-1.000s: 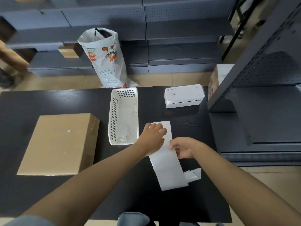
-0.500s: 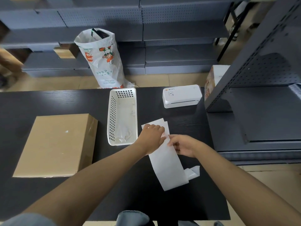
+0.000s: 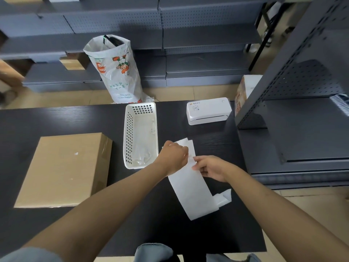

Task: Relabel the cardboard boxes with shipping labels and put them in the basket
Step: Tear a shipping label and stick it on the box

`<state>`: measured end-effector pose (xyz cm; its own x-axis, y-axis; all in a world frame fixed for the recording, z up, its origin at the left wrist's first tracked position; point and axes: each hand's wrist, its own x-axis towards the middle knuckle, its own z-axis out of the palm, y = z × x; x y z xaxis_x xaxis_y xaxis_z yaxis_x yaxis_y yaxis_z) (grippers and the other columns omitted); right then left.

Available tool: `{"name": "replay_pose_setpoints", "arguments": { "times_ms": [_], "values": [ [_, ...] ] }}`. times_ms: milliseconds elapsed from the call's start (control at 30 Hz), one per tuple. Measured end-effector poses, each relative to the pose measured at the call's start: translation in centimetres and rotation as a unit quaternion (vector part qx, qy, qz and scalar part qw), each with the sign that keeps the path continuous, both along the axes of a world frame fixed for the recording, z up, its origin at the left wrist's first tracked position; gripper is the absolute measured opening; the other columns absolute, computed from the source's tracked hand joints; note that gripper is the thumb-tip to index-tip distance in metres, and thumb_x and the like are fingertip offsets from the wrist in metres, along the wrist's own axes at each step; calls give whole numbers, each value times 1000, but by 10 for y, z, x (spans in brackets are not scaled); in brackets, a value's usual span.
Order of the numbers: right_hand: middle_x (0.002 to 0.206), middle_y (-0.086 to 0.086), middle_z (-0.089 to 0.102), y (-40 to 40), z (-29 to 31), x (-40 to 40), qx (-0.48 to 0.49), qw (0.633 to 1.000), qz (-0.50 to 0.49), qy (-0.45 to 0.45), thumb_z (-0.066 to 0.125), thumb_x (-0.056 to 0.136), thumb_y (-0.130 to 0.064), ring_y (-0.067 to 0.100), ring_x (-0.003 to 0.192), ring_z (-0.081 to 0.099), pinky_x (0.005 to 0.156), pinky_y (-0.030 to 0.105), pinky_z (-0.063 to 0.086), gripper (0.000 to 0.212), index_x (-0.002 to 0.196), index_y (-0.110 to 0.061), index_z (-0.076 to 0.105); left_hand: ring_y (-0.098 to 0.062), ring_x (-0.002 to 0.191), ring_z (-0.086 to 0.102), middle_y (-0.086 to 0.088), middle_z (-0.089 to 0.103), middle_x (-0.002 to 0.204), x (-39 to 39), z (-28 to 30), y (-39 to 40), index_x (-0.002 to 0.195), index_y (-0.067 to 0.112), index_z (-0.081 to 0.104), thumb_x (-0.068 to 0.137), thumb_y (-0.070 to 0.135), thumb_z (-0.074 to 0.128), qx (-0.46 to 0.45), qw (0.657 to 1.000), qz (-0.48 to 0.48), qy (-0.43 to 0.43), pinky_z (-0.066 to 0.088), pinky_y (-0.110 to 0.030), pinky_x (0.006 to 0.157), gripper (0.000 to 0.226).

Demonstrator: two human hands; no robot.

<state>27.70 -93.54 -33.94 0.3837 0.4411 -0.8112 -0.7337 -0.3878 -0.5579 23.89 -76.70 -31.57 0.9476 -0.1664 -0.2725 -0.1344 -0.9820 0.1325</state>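
While the left hand curls its fingers onto the far end of a white label strip, pinching up a corner there, the right hand pinches the strip's right edge just beside it. The strip lies on the black table, running from the hands toward the near edge, with its near end folded under to the right. A flat cardboard box lies on the left of the table, well apart from the hands, its top bare. Between box and strip stands a white slotted basket holding crumpled clear film. On the far right sits a white label printer; its small logo and writing are too small to read. Beyond the table a white plastic bag with orange cartoon figures and green print, also unreadable, stands on the floor before grey shelves.
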Motion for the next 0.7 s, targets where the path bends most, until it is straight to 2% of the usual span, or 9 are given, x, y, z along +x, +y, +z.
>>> {"name": "replay_pose_setpoints", "arguments": {
  "times_ms": [100,233,367,500,633,700],
  "values": [
    [116,8,67,-2,0,1,11,1000,-18,-7,66,84,-3,23,109,62,97,34,48,46,128,-11,56,-17,101,59,2,68,104,0,0,5,113,23,62,97,41,41,-53,998,1,15,30,-35,107,32],
    [110,6,70,-3,3,0,-6,1000,-6,-21,68,84,-3,22,105,65,89,31,50,31,114,-11,66,-13,111,55,7,67,111,-2,-1,6,112,31,63,94,50,47,-73,997,-10,23,26,-35,109,31],
    [115,6,68,-3,5,-2,6,1000,11,-4,64,86,-3,22,110,61,94,33,48,35,119,-16,65,-16,105,57,4,68,103,-2,0,7,110,28,63,95,51,46,-70,997,1,20,26,-34,107,32],
    [117,7,66,-1,6,-3,18,1000,10,-1,60,89,-5,23,110,59,90,31,48,32,118,-17,65,-18,103,58,1,68,102,-2,2,5,110,26,63,96,47,45,-57,998,19,18,27,-35,107,31],
    [115,4,62,4,6,-4,-28,998,13,-53,64,87,-7,17,103,58,85,27,47,28,113,-17,64,-18,105,58,0,69,103,-4,3,0,112,24,65,99,41,42,-28,999,6,23,27,-37,109,32],
    [120,3,58,5,5,-4,-61,994,30,-88,66,87,-8,14,100,55,80,24,46,30,114,-20,62,-18,104,59,-1,69,102,-4,4,-2,112,23,66,99,40,41,-24,999,4,26,27,-37,110,33]
  ]
}}
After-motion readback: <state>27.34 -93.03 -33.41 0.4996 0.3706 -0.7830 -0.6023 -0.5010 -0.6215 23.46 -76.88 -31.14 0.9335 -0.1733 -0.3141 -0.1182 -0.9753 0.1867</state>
